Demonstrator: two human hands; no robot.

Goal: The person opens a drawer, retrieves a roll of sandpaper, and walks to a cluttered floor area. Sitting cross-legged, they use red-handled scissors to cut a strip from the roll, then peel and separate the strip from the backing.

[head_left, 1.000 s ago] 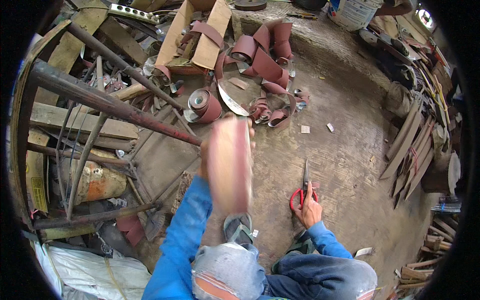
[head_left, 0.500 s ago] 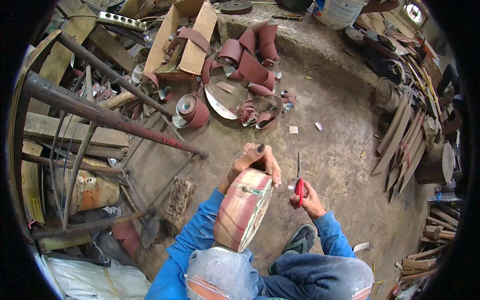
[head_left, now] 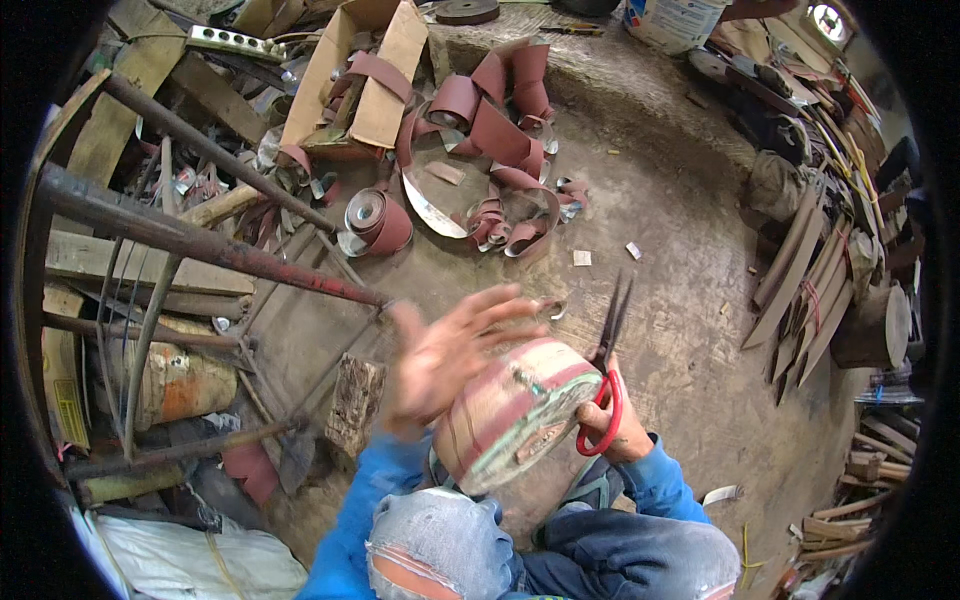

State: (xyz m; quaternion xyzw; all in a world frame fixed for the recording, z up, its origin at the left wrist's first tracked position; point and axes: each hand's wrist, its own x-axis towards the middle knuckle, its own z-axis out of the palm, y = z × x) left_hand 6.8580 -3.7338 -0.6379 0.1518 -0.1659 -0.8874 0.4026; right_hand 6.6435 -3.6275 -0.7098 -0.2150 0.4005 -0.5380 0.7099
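Observation:
Above my knees is a thick round wheel (head_left: 510, 405), its rim banded in cream and dull pink, with greenish edges on its side face. My left hand (head_left: 455, 350) is spread open over the wheel's far left side, smeared by motion; whether it touches the rim I cannot tell. In my right hand (head_left: 622, 432) are red-handled scissors (head_left: 602, 400), their dark blades pointing up and away and slightly parted. That hand is against or right beside the wheel's right edge, and some of its fingers are hidden. A small curled scrap (head_left: 552, 310) shows just beyond the wheel.
Reddish-brown abrasive strips (head_left: 505, 135) lie coiled on the floor ahead, beside a cardboard box (head_left: 385, 110) and a separate roll (head_left: 378, 222). A metal pipe frame (head_left: 210, 240) stands at left, near a wooden block (head_left: 357, 402). Curved slats (head_left: 800, 290) are stacked at right.
My left hand has come off the wheel's far side and opened out to the left. The wheel has tipped and shifted right, and my right hand has brought the scissors up to its edge.

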